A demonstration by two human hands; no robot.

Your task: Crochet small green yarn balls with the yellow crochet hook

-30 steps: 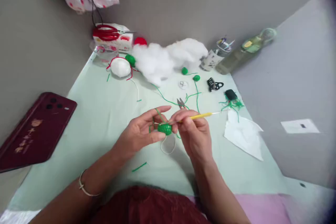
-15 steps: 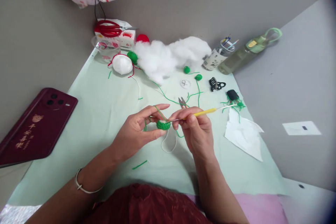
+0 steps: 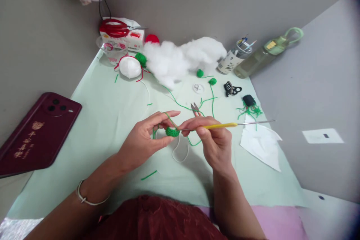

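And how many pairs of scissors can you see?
2. The red-handled scissors lie on the white-and-red box at the back left; the small scissors lie on the table just beyond the right hand. More could hide behind the white fluff.

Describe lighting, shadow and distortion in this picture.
Head view: diffuse light, a soft shadow on the tablecloth beside the right hand; head view, right edge: hazy, with dark corners; head view, left: the phone looks stretched; head view, centre: stitches on the green crochet piece run together.
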